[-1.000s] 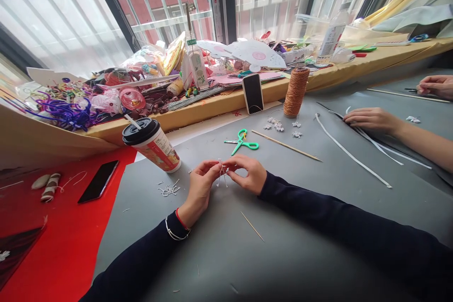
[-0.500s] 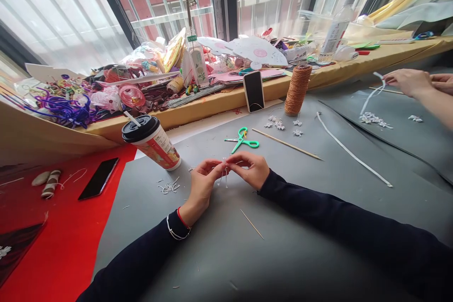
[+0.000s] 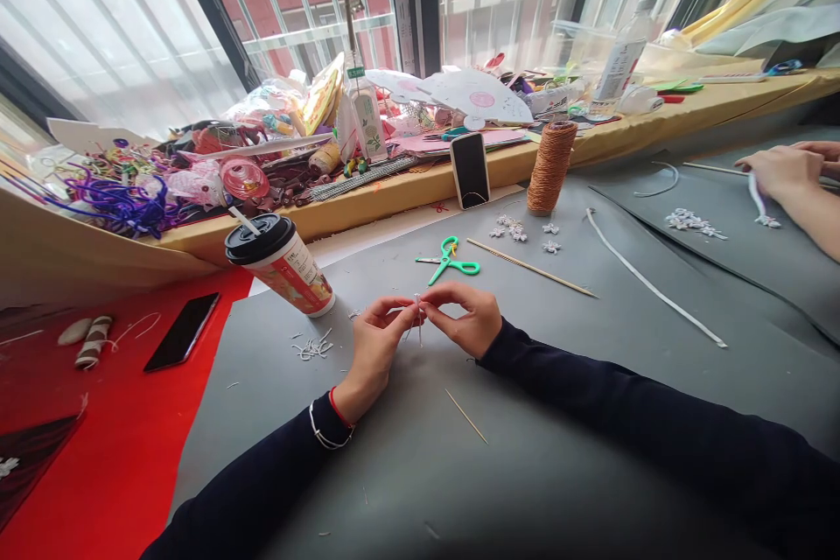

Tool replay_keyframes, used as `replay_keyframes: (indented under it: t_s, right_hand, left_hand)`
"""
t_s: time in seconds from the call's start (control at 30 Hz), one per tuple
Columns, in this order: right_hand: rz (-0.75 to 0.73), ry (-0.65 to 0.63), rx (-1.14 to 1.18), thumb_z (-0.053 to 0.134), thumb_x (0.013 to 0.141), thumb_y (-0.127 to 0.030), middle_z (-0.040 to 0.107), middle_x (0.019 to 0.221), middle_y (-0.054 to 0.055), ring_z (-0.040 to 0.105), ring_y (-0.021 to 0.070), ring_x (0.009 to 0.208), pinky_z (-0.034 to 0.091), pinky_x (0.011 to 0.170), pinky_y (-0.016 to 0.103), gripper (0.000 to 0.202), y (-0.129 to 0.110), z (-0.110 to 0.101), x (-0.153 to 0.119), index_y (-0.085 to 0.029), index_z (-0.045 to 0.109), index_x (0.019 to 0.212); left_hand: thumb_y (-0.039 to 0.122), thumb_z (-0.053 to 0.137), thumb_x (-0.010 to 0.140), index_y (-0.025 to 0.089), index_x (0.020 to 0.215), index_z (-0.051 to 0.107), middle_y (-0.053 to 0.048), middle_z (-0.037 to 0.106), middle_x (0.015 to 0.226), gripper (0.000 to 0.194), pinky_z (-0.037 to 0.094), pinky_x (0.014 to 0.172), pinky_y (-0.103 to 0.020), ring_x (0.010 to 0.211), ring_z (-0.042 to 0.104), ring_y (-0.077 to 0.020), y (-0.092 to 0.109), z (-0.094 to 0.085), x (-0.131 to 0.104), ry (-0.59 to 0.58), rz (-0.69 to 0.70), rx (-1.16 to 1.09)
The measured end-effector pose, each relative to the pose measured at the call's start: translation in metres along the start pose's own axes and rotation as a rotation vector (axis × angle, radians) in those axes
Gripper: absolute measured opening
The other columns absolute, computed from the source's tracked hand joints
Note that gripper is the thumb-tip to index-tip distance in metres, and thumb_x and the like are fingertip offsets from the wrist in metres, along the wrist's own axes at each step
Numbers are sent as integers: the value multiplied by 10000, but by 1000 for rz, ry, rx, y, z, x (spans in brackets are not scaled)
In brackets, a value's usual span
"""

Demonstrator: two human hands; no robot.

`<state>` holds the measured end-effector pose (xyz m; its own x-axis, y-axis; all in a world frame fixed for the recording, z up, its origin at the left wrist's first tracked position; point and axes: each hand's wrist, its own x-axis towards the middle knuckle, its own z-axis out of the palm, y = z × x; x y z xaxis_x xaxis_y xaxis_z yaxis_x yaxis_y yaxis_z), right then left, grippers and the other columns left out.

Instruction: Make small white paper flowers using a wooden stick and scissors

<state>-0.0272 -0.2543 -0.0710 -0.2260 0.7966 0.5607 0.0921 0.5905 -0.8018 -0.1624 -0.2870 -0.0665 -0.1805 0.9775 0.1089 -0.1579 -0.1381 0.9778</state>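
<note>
My left hand (image 3: 375, 345) and my right hand (image 3: 470, 320) meet fingertip to fingertip over the grey mat (image 3: 551, 481). Both pinch a small white cord piece (image 3: 420, 332), whose thin ends hang below the fingers; its upper part is mostly hidden. Beyond the hands lie green scissors (image 3: 449, 261) and a thin wooden stick (image 3: 531, 268). A toothpick (image 3: 466, 416) rests nearer to me. Left of my left hand is a pile of white cord scraps (image 3: 313, 346). Small white knotted flowers (image 3: 512, 228) lie behind the scissors.
A lidded paper cup (image 3: 282, 267) stands left of my hands. Behind are an orange twine spool (image 3: 552, 168), an upright phone (image 3: 470, 171) and a cluttered sill. A white cord (image 3: 649, 276) lies right. Another person's hand (image 3: 780, 172) is at far right.
My hands keep nearly the same pinch, with only slight finger movement. The other person's hands have moved right, and a piece of white cord now lies on the mat near them.
</note>
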Motion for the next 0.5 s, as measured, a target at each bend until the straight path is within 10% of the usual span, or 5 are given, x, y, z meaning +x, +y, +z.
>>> replay_keyframes:
  t_s: [0.5]
  right_hand:
    - [-189,-13,-8,562,763,-207,640,835,45,594,145,745,508,720,302,160,4,-2,0,-249,679,863]
  left_hand:
    - [240,647,699,144,797,630,-32,642,691,139,519,638,-307,620,607,-140,-2,-3,0,-89,54,43]
